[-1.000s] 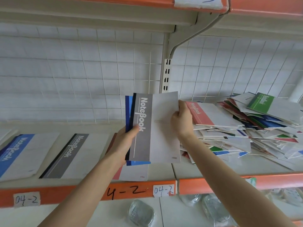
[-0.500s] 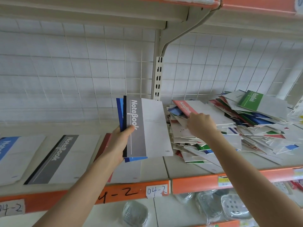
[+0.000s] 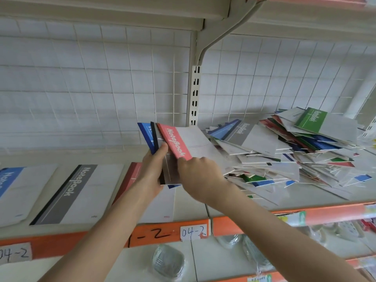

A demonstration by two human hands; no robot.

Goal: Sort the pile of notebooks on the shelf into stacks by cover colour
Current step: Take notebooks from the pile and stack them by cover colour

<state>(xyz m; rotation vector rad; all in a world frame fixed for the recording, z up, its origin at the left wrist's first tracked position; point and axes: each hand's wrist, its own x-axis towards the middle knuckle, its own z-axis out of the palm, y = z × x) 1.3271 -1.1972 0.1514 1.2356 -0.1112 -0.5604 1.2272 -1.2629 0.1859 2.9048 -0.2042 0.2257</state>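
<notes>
My left hand grips a small fan of notebooks above the shelf: a blue one at the back and a grey one in front. My right hand holds a red notebook and lays it against the front of that fan. A messy pile of notebooks with red, green, blue and grey covers fills the shelf to the right. On the shelf to the left lie a blue-cover stack, a grey-cover stack and a red-cover stack, partly hidden by my left arm.
The shelf's orange front edge carries handwritten "04-2" labels. A white wire grid backs the shelf, with an upright post in the middle. Clear plastic-wrapped items lie on the lower shelf.
My right hand went to the pile, took a red notebook and brought it left onto the fan in my left hand. The view has shifted right.
</notes>
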